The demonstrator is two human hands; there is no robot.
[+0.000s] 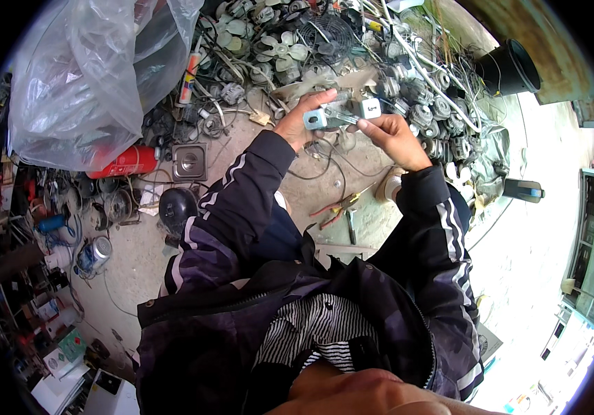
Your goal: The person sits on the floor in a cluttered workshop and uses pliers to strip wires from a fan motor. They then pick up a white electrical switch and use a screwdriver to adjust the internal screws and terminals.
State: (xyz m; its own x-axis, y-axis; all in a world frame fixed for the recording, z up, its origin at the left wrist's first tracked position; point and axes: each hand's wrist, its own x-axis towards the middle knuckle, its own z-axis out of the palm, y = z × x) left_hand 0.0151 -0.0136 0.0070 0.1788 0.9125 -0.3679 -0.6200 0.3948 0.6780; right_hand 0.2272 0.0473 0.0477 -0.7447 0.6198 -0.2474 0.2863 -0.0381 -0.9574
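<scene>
Over the pile, a small fan motor-like part with two pale metal brackets (pixel 315 119) is held up between my hands. My left hand (pixel 300 124) is closed around its left side, fingers behind it. From the right, my right hand (pixel 395 138) grips with thumb and fingers at a thin metal piece near the second bracket; whether that is a tool or part of the assembly I cannot tell. On the floor below lie red-handled pliers (pixel 337 207) beside a dark-handled hand tool (pixel 351 227).
A heap of fan motors and blades (pixel 283 52) spreads in front. Left are a clear plastic bag (pixel 82 90), a red cylinder (pixel 127 162), a metal pan (pixel 190 162) and a black round object (pixel 178 209). A black bucket (pixel 508 69) stands at far right. Cables cross the floor.
</scene>
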